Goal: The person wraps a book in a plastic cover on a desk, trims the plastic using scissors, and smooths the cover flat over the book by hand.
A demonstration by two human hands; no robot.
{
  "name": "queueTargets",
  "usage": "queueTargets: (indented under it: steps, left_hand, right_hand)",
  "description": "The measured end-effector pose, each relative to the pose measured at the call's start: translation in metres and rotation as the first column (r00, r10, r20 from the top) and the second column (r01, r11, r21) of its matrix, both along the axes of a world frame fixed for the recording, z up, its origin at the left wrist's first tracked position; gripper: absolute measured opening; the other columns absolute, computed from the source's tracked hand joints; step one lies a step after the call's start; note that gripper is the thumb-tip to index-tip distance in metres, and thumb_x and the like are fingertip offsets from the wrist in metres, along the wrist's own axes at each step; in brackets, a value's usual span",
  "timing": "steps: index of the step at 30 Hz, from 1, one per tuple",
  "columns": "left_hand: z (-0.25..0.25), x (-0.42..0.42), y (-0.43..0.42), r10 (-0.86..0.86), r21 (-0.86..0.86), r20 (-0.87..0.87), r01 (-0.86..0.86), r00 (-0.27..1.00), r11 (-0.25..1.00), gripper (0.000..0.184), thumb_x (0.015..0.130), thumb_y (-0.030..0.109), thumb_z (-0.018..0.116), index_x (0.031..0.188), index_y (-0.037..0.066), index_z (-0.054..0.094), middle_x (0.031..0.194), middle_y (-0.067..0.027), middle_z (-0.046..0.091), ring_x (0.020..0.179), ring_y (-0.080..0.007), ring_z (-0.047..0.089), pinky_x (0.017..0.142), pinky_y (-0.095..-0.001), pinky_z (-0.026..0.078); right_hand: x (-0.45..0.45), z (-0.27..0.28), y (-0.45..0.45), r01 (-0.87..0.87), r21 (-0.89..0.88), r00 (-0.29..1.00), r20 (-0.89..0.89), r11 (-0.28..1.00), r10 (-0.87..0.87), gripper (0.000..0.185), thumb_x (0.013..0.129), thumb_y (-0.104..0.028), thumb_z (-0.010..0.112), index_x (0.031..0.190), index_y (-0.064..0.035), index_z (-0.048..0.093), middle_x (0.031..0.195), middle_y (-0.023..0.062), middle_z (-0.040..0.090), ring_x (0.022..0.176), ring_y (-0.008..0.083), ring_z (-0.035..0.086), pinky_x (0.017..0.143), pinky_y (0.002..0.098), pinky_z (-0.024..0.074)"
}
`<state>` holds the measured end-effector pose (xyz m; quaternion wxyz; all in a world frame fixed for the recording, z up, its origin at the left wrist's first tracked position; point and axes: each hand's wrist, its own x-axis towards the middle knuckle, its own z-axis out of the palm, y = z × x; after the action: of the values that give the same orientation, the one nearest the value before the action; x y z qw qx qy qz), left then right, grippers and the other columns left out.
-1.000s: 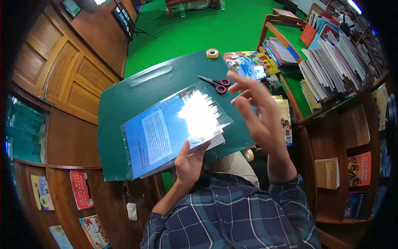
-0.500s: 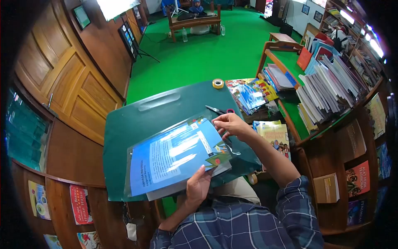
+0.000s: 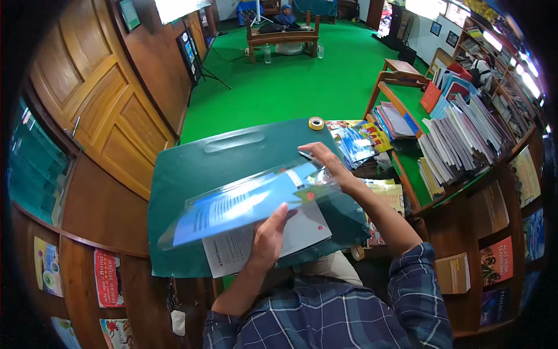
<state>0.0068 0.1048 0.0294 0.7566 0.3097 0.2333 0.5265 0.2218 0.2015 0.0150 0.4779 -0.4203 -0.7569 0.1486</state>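
A book with a blue cover (image 3: 232, 200) in clear plastic is tilted up above the green table (image 3: 186, 168). My left hand (image 3: 268, 235) is closed on its near edge, thumb on top. Below the cover, a white printed page (image 3: 302, 225) shows. My right hand (image 3: 330, 166) is at the cover's far right corner, fingers stretched out and apart; whether it touches the plastic I cannot tell. Beside its fingertips the tip of the scissors (image 3: 304, 154) peeks out, the rest hidden by the hand.
A roll of tape (image 3: 315, 123) sits on the table's far right corner. Stacked books (image 3: 381, 195) and plastic-wrapped books (image 3: 354, 142) lie to the right. Another tape roll (image 3: 357, 252) is lower down. Shelves of books (image 3: 465, 131) stand at right; a person (image 3: 285, 16) is behind a far bench.
The blue cover has tilted up, showing more of the white page beneath. My right hand has moved farther away from me, its fingers now stretched out over the scissors.
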Motion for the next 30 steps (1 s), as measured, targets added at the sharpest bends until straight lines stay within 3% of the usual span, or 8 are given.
queueTargets:
  steps: [4, 8, 13, 18, 21, 23, 26, 30]
  left_hand:
    - [0.006, -0.007, 0.037, 0.006, 0.012, -0.069, -0.005, 0.998, 1.000, 0.039, 0.094, 0.017, 0.050, 0.129, 0.000, 0.045, 0.120, -0.0130, 0.056, 0.105, -0.0204, 0.057, 0.091, -0.0357, 0.043]
    - [0.034, -0.021, 0.057, 0.094, -0.014, -0.072, -0.096, 0.993, 0.995, 0.042, 0.094, 0.022, 0.053, 0.130, 0.002, 0.047, 0.122, -0.0119, 0.055, 0.105, -0.0196, 0.054, 0.090, -0.0350, 0.042]
    - [0.040, -0.052, 0.061, 0.089, 0.121, -0.511, -0.031, 0.855, 0.992, 0.043, 0.091, 0.018, 0.056, 0.130, 0.003, 0.047, 0.125, -0.0127, 0.052, 0.108, -0.0197, 0.050, 0.093, -0.0351, 0.040]
    - [0.023, -0.058, 0.042, 0.343, 0.274, -0.493, -0.231, 0.799, 0.933, 0.050, 0.086, 0.009, 0.060, 0.133, 0.000, 0.044, 0.135, -0.0158, 0.043, 0.115, -0.0182, 0.045, 0.095, -0.0305, 0.038]
    - [0.022, -0.088, 0.033, 0.712, 0.550, -0.468, -0.458, 0.523, 0.698, 0.054, 0.084, 0.008, 0.062, 0.134, 0.001, 0.040, 0.136, -0.0151, 0.042, 0.117, -0.0209, 0.044, 0.098, -0.0342, 0.037]
    - [0.021, -0.115, 0.037, 0.967, 0.789, -0.255, -0.575, 0.018, 0.218, 0.058, 0.083, 0.010, 0.063, 0.135, 0.003, 0.038, 0.132, -0.0144, 0.045, 0.115, -0.0250, 0.047, 0.099, -0.0391, 0.037]
    - [0.013, -0.165, 0.060, 0.952, 0.816, -0.293, -0.541, -0.088, 0.201, 0.070, 0.080, 0.013, 0.068, 0.139, 0.005, 0.032, 0.136, -0.0161, 0.043, 0.120, -0.0307, 0.046, 0.101, -0.0436, 0.034]
    - [-0.003, -0.210, 0.097, 0.756, 0.671, -0.626, -0.360, 0.191, 0.648, 0.086, 0.075, 0.022, 0.076, 0.143, 0.005, 0.026, 0.141, -0.0186, 0.040, 0.131, -0.0334, 0.039, 0.105, -0.0456, 0.030]
  right_hand:
    - [-0.010, 0.007, 0.018, -0.069, 0.395, 0.987, 0.160, 0.916, 0.006, 0.010, 0.080, -0.008, 0.065, 0.087, -0.0012, 0.062, 0.072, 0.0017, 0.060, 0.059, 0.0101, 0.050, 0.060, 0.0220, 0.0431]
    - [-0.011, -0.001, 0.034, -0.028, -0.232, 0.998, -0.065, 0.972, 0.013, 0.004, 0.080, -0.004, 0.063, 0.080, -0.0008, 0.060, 0.069, 0.0012, 0.058, 0.058, 0.0081, 0.044, 0.055, 0.0215, 0.0367]
    - [-0.018, -0.002, 0.047, -0.022, -0.265, 0.990, -0.141, 0.964, -0.016, 0.008, 0.082, -0.003, 0.062, 0.075, 0.0008, 0.059, 0.065, 0.0011, 0.055, 0.056, 0.0070, 0.041, 0.051, 0.0217, 0.0337]
    - [-0.018, -0.002, 0.039, -0.009, -0.272, 0.983, -0.178, 0.962, -0.041, 0.009, 0.082, -0.003, 0.063, 0.075, 0.0007, 0.059, 0.066, 0.0002, 0.056, 0.056, 0.0063, 0.041, 0.050, 0.0213, 0.0335]
    - [-0.021, 0.002, 0.036, -0.054, -0.248, 0.978, -0.208, 0.967, 0.001, 0.006, 0.081, 0.000, 0.062, 0.076, 0.0008, 0.059, 0.067, 0.0000, 0.057, 0.057, 0.0056, 0.042, 0.051, 0.0208, 0.0340]
    - [-0.021, -0.002, 0.038, -0.034, -0.247, 0.966, -0.255, 0.968, -0.031, 0.005, 0.080, 0.000, 0.063, 0.077, 0.0003, 0.060, 0.067, 0.0001, 0.057, 0.057, 0.0056, 0.043, 0.051, 0.0205, 0.0351]
    - [-0.016, -0.008, 0.046, -0.095, -0.264, 0.962, -0.273, 0.960, 0.020, 0.004, 0.083, -0.001, 0.063, 0.079, 0.0002, 0.060, 0.067, 0.0003, 0.057, 0.058, 0.0056, 0.044, 0.052, 0.0204, 0.0362]
    - [-0.017, -0.010, 0.047, -0.082, -0.285, 0.961, -0.275, 0.955, 0.001, 0.008, 0.084, -0.002, 0.062, 0.077, -0.0006, 0.058, 0.065, -0.0007, 0.055, 0.057, 0.0057, 0.042, 0.052, 0.0202, 0.0349]
